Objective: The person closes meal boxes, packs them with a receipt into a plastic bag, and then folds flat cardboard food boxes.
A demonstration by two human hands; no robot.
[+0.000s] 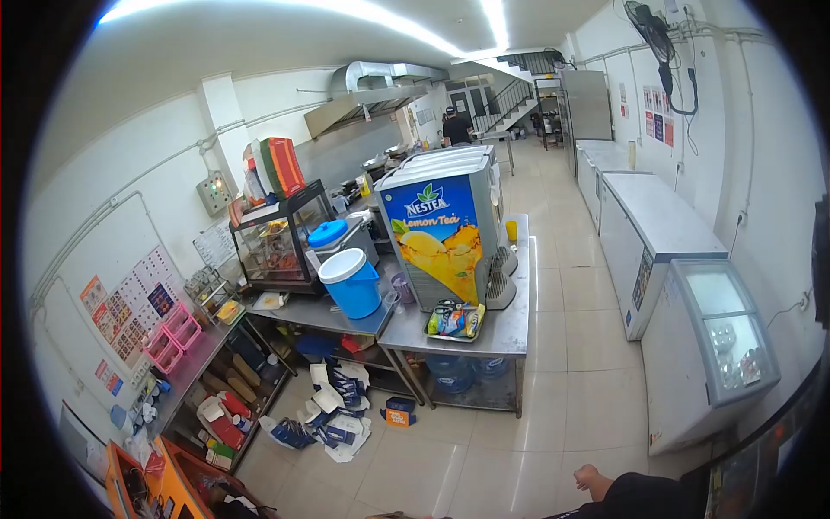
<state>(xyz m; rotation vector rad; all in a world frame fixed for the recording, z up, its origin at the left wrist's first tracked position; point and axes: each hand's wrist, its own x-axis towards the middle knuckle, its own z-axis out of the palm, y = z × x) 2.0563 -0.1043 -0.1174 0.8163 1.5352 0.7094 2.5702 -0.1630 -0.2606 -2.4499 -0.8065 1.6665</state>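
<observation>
My right hand shows at the bottom edge, right of centre, coming out of a black sleeve. Its fingers look curled in, and no object shows in them. It is over the tiled floor, apart from the counters and freezers. Of my left hand nothing clear shows; only a thin blurred sliver lies at the bottom edge. Ahead, a drink dispenser with a lemon tea picture stands on a steel table. Before it sits a tray of colourful packets. A blue bucket with a white lid stands to the left.
Flattened cardboard boxes and a small orange-and-blue box lie on the floor. Water jugs are under the table. Chest freezers and a glass-top freezer line the right wall. Another person stands far back. An orange counter is lower left.
</observation>
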